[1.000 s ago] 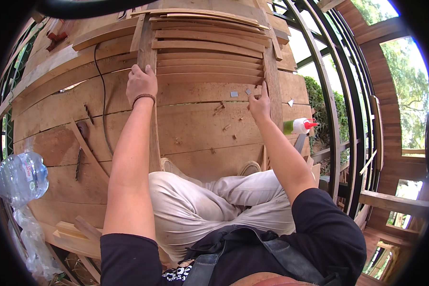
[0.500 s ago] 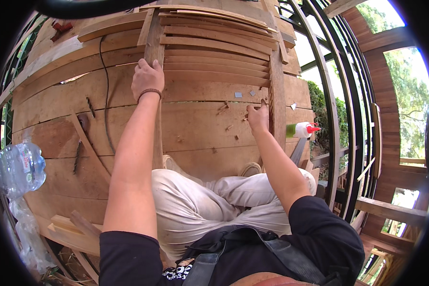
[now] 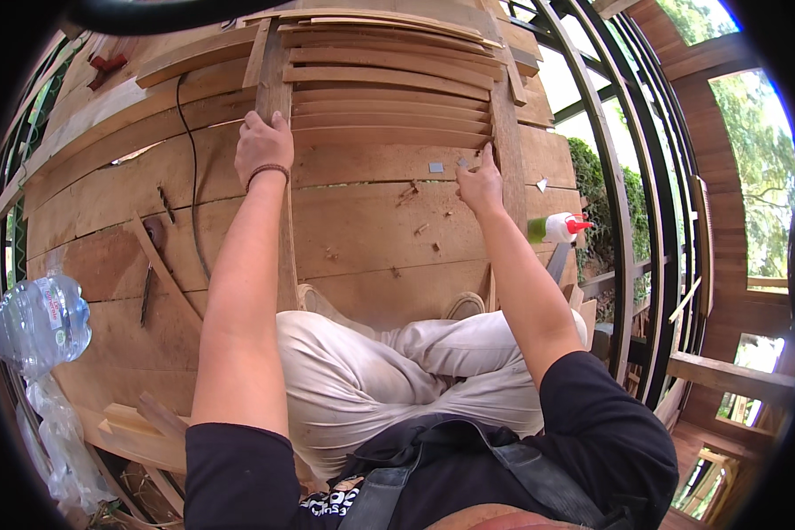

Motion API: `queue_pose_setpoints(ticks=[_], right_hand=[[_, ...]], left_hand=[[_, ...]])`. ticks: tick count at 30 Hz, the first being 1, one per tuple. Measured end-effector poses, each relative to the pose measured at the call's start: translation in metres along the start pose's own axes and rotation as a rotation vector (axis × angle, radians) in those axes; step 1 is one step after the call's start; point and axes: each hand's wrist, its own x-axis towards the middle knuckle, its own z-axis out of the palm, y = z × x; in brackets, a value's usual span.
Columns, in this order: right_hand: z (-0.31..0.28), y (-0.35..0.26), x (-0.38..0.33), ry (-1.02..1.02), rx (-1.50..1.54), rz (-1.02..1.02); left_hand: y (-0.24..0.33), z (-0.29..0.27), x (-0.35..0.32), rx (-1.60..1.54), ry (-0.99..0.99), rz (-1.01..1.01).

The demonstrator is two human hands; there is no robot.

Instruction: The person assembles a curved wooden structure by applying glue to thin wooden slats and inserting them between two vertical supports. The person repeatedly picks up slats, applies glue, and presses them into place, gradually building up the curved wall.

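Note:
A louvred wooden frame lies before me, with thin slats (image 3: 389, 113) set between a left rail (image 3: 274, 75) and a right rail (image 3: 506, 132). My left hand (image 3: 263, 152) is curled over the left rail near the end of the lowest slat. Beside the right rail, my right hand (image 3: 480, 185) has its index finger stretched up to the right end of that slat, thumb apart. I see nothing held in it. Two small grey squares of sheet, including one flat piece (image 3: 435, 168), lie left of its fingertips.
A glue bottle (image 3: 559, 228) with a red tip lies right of the frame. At left are a black cable (image 3: 191, 159), drill bits (image 3: 147, 296), a wood strip (image 3: 168, 274) and a large water bottle (image 3: 44, 322). Planks (image 3: 371, 221) form the floor, with wood chips scattered about.
My right hand has moved up along the right rail to the lowest slat's end, its index finger now stretched further. My left hand stays on the left rail. The view has shifted slightly.

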Motion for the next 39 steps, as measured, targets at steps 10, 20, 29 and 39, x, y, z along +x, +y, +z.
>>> queue_pose_setpoints(ticks=[10,20,29,39], right_hand=[[-0.032,-0.049,-0.002,-0.152,-0.059,0.125],[0.004,-0.032,-0.015,0.198,0.189,0.124],[0.029,-0.168,-0.088,-0.563,0.355,-0.315],[0.094,-0.235,-0.074,-0.555,-0.489,-0.818]], left_hand=[[0.003,-0.012,0.0,0.019,-0.062,-0.022],[-0.001,-0.012,0.0,-0.02,-0.019,-0.019],[-0.012,-0.009,0.016,-0.203,-0.027,-0.223],[0.0,-0.012,0.011,-0.163,-0.053,-0.207]])
